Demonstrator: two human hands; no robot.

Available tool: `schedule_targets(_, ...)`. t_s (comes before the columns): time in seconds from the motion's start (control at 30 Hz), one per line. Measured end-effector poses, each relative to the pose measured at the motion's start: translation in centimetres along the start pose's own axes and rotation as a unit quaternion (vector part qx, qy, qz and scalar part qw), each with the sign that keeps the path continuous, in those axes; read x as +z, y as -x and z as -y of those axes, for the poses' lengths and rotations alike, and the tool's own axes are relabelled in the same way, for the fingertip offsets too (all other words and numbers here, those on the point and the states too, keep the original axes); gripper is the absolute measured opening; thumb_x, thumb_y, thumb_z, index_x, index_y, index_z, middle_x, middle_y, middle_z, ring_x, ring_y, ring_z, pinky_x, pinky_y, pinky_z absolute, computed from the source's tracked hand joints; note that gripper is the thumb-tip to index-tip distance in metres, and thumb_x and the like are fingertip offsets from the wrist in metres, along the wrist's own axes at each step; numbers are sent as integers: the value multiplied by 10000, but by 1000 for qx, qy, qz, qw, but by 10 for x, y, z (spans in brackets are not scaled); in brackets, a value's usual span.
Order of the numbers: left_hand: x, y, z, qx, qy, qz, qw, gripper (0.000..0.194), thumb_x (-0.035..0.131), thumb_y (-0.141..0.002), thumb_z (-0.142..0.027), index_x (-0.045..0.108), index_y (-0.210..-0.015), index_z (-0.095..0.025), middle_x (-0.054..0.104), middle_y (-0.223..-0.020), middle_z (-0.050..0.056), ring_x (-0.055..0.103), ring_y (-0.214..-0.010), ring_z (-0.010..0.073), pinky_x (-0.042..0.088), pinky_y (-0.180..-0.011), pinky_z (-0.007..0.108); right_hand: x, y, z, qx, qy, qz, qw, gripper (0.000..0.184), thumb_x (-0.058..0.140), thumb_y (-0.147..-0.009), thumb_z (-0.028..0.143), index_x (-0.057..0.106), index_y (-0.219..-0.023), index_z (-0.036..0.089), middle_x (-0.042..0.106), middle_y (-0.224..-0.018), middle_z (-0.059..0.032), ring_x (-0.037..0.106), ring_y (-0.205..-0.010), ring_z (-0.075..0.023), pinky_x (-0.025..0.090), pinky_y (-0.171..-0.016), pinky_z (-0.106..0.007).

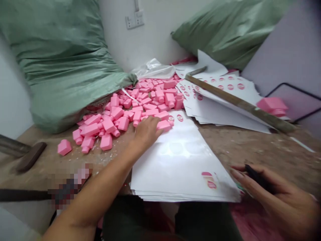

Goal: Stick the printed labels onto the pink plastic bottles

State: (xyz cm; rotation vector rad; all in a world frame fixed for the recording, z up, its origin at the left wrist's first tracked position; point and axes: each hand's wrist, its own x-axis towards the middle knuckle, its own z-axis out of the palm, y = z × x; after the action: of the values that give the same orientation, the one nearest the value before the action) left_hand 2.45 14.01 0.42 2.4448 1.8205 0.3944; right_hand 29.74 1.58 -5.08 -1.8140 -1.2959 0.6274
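Note:
My left hand (147, 130) reaches across to the near edge of a heap of pink plastic bottles (109, 124). Its fingers are bent around the end of one pink bottle (164, 126) lying at the top of a stack of white sticker sheets (173, 167). A few printed labels remain on the top sheet, among them a pink-and-white label (209, 180) near its lower right corner. Beside that corner, my right hand (276, 194) is closed around a slim black object (258, 179), its kind unclear. A small greenish patch shows by its fingertips, partly hidden.
Green sacks (70, 67) lean at the back left and back right. More label sheets (225, 97) lie under a long bar (240, 100). One pink bottle (273, 106) stands apart at right. A dark metal foot (31, 157) rests at the left.

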Motion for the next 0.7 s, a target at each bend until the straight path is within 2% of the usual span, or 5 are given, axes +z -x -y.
schedule_targets(0.17, 16, -23, -21, 13, -48, 20, 999, 396, 552, -880, -360, 607, -1205, -141, 598, -1219, 209, 458, -1205, 407, 298, -987, 581, -11, 4, 2, 20, -27, 32, 999, 383, 639, -681, 547, 697, -841, 205, 721, -861, -62, 655, -813, -259, 517, -690, -318)
schedule_targets(0.4, 17, -21, -11, 3, -60, 56, 997, 343, 554, -864, -324, 591, -1187, -215, 586, -1169, 172, 527, -1128, 387, 325, -950, 588, -13, 10, -12, -46, 65, 67, 995, 297, 547, -814, 447, 685, -927, 210, 728, -897, -66, 665, -809, -261, 497, -706, -372)
schedule_targets(0.5, 9, -5, -9, -39, 88, 16, 995, 439, 657, -780, -364, 538, -1183, -238, 558, -1214, 129, 557, -1093, 323, 407, -917, 490, -15, 14, -11, -57, 53, 73, 994, 261, 554, -838, 427, 678, -916, 211, 728, -888, -62, 669, -794, -248, 507, -693, -358)
schedule_targets(0.57, 5, 11, -10, -99, 314, -26, 944, 583, 755, -683, -359, 480, -1185, -249, 580, -1154, 81, 586, -1018, 253, 460, -846, 385, -15, 15, -6, -60, 48, 82, 994, 257, 557, -839, 430, 676, -911, 213, 725, -865, -53, 667, -771, -237, 506, -676, -343)
schedule_targets(0.7, 0, 43, -15, -232, 676, -20, 699, 499, 778, -680, -400, 515, -1078, -251, 626, -1014, 11, 605, -916, 166, 491, -736, 266, -10, 13, 8, -75, 59, 111, 989, 306, 540, -852, 471, 675, -955, 216, 721, -863, -38, 665, -764, -222, 490, -668, -315)
